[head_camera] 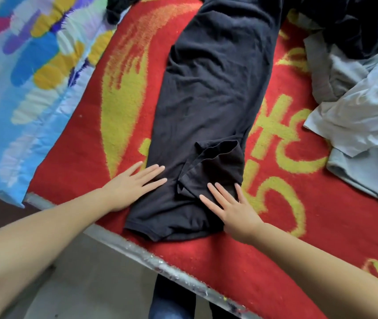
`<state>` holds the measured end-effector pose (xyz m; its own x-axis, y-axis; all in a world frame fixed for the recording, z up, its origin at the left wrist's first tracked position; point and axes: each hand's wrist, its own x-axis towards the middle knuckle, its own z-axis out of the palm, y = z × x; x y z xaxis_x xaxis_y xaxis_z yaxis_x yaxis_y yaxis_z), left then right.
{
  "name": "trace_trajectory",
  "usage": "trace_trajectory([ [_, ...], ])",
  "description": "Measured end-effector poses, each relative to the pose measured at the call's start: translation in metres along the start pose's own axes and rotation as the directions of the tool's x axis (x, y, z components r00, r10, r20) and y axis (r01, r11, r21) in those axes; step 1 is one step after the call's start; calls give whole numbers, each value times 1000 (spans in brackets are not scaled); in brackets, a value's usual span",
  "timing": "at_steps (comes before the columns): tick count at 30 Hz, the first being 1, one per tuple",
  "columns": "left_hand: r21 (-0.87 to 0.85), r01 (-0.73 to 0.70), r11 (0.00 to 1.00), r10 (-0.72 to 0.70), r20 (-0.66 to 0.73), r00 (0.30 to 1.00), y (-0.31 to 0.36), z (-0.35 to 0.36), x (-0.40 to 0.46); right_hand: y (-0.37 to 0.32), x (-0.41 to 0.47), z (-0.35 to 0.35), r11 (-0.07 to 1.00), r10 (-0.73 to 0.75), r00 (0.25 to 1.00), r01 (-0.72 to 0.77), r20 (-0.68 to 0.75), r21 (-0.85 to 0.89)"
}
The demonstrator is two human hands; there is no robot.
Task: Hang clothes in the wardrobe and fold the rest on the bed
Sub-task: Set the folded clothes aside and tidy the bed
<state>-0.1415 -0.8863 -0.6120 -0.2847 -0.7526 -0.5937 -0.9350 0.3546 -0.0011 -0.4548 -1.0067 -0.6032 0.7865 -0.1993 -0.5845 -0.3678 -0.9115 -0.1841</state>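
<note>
My two hands lie flat with fingers straight: left hand (135, 183) on the near left edge of one black shirt (208, 95), right hand (231, 208) on its near right part. Shirt is folded into a long strip on the red blanket (275, 238), running away from me. Far right, one pile of pale clothes (356, 111); far left, one colourful quilt (27, 77).

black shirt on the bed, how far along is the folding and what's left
Done: the black shirt lies as a long narrow strip on the red blanket, a sleeve tucked in. In hand: the left hand and right hand press flat on its near end. Left: folding it lengthwise, plus the pale clothes heaped at right. No wardrobe is visible.
</note>
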Motion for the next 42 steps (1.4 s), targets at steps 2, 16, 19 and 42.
trace_trajectory([
  [2,30,-41,999,42,-26,999,-5,2,-1,-3,6,-2,999,24,999,-25,-48,-21],
  [16,-147,-329,933,341,65,938,57,-14,-10,26,-42,-15,950,-202,922,266,330,-162],
  [19,-419,-194,887,264,115,958,80,-20,-19,16,-51,-17,957,-225,892,277,393,-81],
  [42,-280,29,960,-142,-392,909,110,-44,28,0,-31,-22,972,206,896,-140,-393,191],
])
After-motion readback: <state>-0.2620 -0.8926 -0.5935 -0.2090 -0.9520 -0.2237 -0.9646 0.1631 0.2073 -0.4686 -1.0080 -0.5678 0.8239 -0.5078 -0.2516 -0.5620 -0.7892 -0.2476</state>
